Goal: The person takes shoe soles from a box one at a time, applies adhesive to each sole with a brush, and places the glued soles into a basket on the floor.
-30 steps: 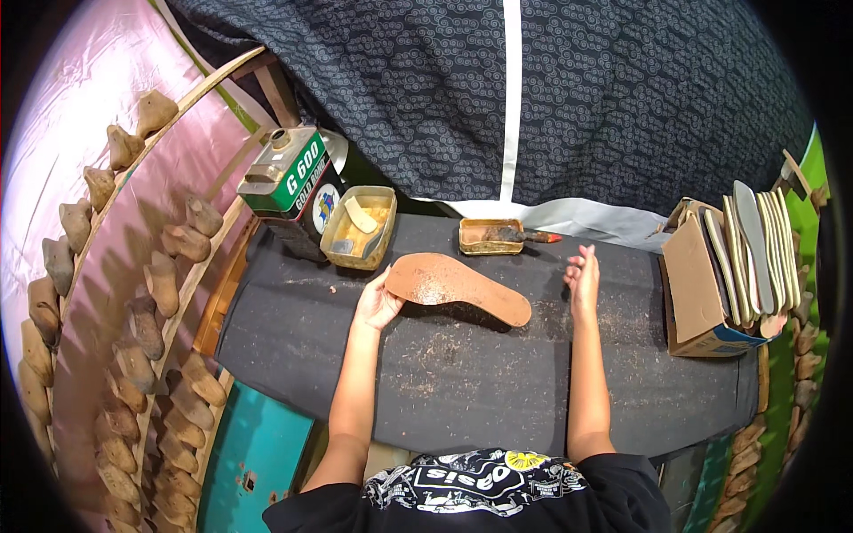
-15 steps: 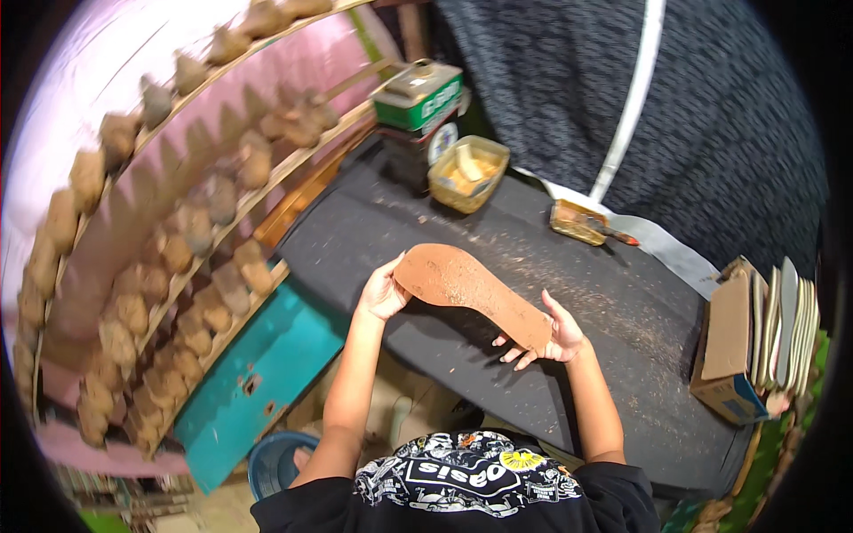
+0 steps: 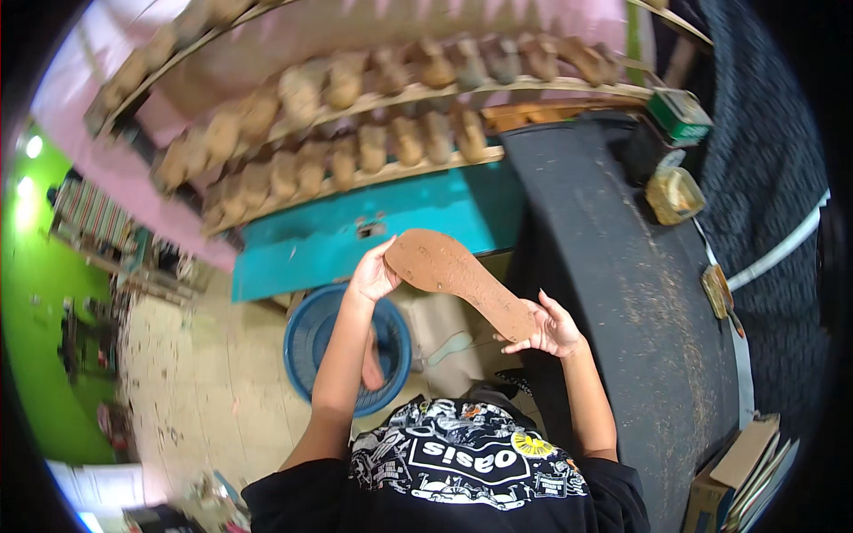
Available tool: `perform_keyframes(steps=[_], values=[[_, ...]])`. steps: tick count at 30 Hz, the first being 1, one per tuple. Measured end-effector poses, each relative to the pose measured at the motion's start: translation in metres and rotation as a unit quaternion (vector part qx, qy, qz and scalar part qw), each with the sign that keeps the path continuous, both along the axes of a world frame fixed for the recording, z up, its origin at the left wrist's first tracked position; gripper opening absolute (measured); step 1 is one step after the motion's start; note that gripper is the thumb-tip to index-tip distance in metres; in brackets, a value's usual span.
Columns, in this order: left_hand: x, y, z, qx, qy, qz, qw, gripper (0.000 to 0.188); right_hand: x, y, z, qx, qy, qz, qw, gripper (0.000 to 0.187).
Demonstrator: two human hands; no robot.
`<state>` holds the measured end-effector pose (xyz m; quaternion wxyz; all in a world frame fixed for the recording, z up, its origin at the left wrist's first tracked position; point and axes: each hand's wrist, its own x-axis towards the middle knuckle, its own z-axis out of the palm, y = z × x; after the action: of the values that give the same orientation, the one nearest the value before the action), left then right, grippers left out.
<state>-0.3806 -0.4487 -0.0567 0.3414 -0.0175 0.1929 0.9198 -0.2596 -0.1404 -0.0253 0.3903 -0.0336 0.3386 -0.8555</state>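
Note:
A brown shoe sole (image 3: 462,275), flat and flecked with small marks, is held between my hands in front of my body. My left hand (image 3: 375,274) grips the edge of its wide end. At the narrower end, my right hand (image 3: 553,324) supports the sole with fingers beneath it and the thumb raised off it. Below the sole, on the floor, stands a blue plastic basket (image 3: 302,364) with a pinkish-brown long piece (image 3: 373,364) showing in it, its kind unclear.
Wooden shelves hold rows of shoe lasts (image 3: 342,160) above a teal panel (image 3: 293,262). On my right runs a black-covered table (image 3: 613,293) strewn with crumbs. It bears a plastic tub (image 3: 673,197), a green can (image 3: 680,115), a brush on a small tray (image 3: 716,289) and a cardboard box (image 3: 742,462).
My view and body have turned left. The sole, still in both hands, has gone from over the table to over the floor beside the basket.

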Motion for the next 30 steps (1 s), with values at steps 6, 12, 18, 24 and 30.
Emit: perform_keyframes(steps=[6,12,18,24,30], values=[[0.059,-0.117,-0.025,-0.064,-0.004,0.073,0.995,0.033,0.008,-0.108,-0.072,0.096,-0.022,0.066,0.993,0.056],[0.105,-0.198,-0.088,-0.149,-0.071,0.060,0.984,0.038,0.034,-0.199,-0.127,0.126,-0.031,0.164,0.978,0.058],[0.131,-0.217,-0.134,-0.122,-0.148,0.103,0.976,0.058,0.054,-0.253,-0.160,0.114,-0.069,0.147,0.980,0.065],[0.156,-0.194,-0.170,-0.076,-0.174,0.203,0.961,0.058,0.062,-0.286,-0.195,0.103,-0.113,0.062,0.986,0.067],[0.168,-0.172,-0.216,-0.139,-0.188,0.213,0.949,0.066,0.056,-0.306,-0.253,0.276,-0.143,0.030,0.950,0.062]])
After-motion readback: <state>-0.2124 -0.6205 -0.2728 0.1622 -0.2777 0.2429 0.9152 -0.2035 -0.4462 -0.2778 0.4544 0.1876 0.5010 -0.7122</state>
